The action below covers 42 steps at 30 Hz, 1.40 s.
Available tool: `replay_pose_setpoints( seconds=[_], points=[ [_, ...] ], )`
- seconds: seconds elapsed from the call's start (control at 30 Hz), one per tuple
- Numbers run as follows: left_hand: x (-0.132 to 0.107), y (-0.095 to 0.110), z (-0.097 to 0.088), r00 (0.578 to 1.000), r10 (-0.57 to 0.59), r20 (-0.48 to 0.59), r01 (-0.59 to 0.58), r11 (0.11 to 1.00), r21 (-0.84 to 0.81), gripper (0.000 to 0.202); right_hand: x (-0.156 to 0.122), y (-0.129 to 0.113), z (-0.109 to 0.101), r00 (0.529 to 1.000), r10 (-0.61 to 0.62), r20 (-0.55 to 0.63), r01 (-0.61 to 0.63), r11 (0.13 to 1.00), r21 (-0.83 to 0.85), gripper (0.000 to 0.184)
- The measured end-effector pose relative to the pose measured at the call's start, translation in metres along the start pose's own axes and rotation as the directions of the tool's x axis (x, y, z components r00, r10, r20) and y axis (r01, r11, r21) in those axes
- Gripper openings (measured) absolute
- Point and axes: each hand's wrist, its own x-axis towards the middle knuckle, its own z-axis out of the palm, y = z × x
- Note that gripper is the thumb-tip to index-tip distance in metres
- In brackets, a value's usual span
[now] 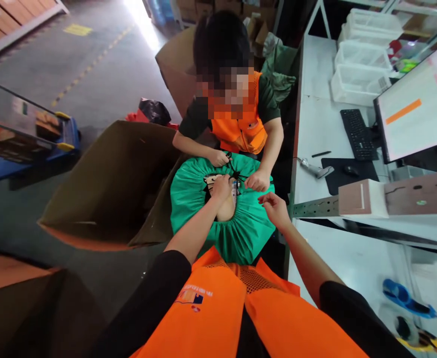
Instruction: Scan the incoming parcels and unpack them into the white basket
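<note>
- Left, an open cardboard box stands just beside the green drawstring bag, mid-scene, its mouth gathered but gaping.
- The left hand lies over that gap, fingers bent; whether they grip, I can't tell. Light downward pressure should help here.
- Just beyond, a co-worker's hands hold the black drawstring; even tension seems best.
- The right hand, loosely curled around nothing visible, hovers by the bag's right edge, well placed to steady cloth.
</note>
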Motion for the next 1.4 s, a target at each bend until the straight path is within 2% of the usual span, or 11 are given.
replay_pose_setpoints(
  seconds=[0.1,0.27,0.4,0.53,0.73,0.8,0.9,1.0,1.1,1.27,1.4],
  points=[
    [-0.007,-0.006,0.002,1.0,-0.003,0.023,0.003,1.0,-0.02,0.039,0.018,-0.011,0.022,0.999,-0.021,0.027,0.023,0.995,-0.102,0.012],
    [-0.019,-0.021,0.007,0.999,-0.001,0.034,0.003,0.998,-0.056,0.042,0.058,-0.034,0.075,0.993,-0.02,0.118,0.066,0.915,-0.398,0.031],
    [-0.033,-0.034,0.014,0.999,0.023,0.032,-0.02,0.995,-0.094,0.045,0.089,-0.04,0.11,0.978,0.136,0.16,-0.015,0.807,-0.591,0.04],
    [-0.039,-0.05,0.022,0.995,0.083,0.049,-0.075,0.987,-0.144,0.041,0.099,-0.039,0.127,0.936,0.328,0.131,-0.138,0.682,-0.718,0.028],
    [-0.039,-0.068,0.035,0.992,0.116,0.058,-0.102,0.974,-0.202,0.041,0.061,-0.037,0.139,0.904,0.427,0.031,-0.269,0.622,-0.736,0.034],
    [-0.04,-0.07,0.036,0.991,0.115,0.062,-0.1,0.973,-0.208,0.043,0.044,-0.037,0.145,0.915,0.402,-0.012,-0.303,0.668,-0.68,0.037],
    [-0.042,-0.07,0.034,0.99,0.12,0.071,-0.103,0.973,-0.205,0.04,0.026,-0.039,0.156,0.94,0.338,-0.037,-0.303,0.784,-0.542,0.026],
    [-0.044,-0.072,0.029,0.99,0.119,0.075,-0.102,0.974,-0.201,0.038,0.012,-0.046,0.163,0.955,0.296,-0.012,-0.277,0.877,-0.392,0.039],
    [-0.045,-0.074,0.021,0.993,0.091,0.078,-0.074,0.977,-0.198,0.042,-0.018,-0.058,0.152,0.961,0.277,0.016,-0.264,0.928,-0.262,0.047],
    [-0.048,-0.071,0.008,0.987,0.13,0.093,-0.108,0.971,-0.213,0.04,-0.077,-0.065,0.121,0.946,0.324,-0.032,-0.324,0.929,-0.182,0.052],
    [-0.049,-0.07,-0.004,0.989,0.113,0.091,-0.092,0.975,-0.204,0.042,-0.077,-0.056,0.12,0.953,0.29,-0.088,-0.302,0.931,-0.203,0.047]
  ],
)
